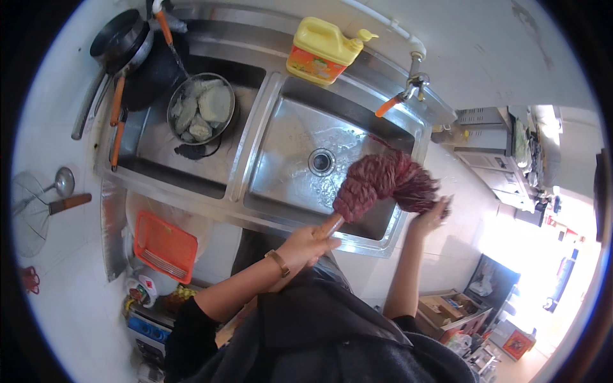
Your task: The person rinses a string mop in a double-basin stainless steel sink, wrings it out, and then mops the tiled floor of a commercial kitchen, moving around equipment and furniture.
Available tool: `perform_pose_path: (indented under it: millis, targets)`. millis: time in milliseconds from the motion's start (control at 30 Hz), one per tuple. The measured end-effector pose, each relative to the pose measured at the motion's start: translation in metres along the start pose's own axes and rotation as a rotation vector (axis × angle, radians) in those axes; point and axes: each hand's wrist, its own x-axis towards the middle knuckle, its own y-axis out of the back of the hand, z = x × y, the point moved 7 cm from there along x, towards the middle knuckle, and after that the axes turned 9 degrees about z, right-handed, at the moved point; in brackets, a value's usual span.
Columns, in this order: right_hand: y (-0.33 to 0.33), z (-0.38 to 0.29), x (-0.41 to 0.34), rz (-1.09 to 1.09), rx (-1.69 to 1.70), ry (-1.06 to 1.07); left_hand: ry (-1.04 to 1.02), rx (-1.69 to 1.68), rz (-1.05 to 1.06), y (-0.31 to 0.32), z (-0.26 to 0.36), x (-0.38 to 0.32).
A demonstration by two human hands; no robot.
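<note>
A string mop has a dark red, wet-looking mop head point(383, 179), bent in an arch over the right sink basin point(297, 143). My left hand point(309, 244) is closed around its wooden handle point(329, 226), just below the strands. The handle runs back under my forearm towards my body. At the basin's right rim, my right hand point(431, 218) grips the loose ends of the strands; its fingers are blurred and partly covered by them. One thin strand trails onto the basin's right wall. Water droplets wet the steel floor around the drain point(321, 162).
Water runs from an orange-tipped tap point(164, 28) into a bowl point(201, 109) of greyish pieces in the left basin. A yellow jug point(318, 50) stands on the back ledge, near another tap point(415, 88). Woks point(119, 40) crowd the left corner. A red plastic basket point(165, 246) sits below.
</note>
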Motion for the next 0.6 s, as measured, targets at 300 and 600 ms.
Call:
perform_pose_path:
  millis: [300, 600]
  targets:
    - [0.017, 0.265, -0.132, -0.323, 0.513, -1.380, 0.051, -0.144, -0.216, -0.013, 0.024, -0.027]
    - [-0.005, 0.271, -0.176, -0.385, 0.234, -1.423, -0.043, 0.314, -0.564, -0.055, -0.037, -0.018]
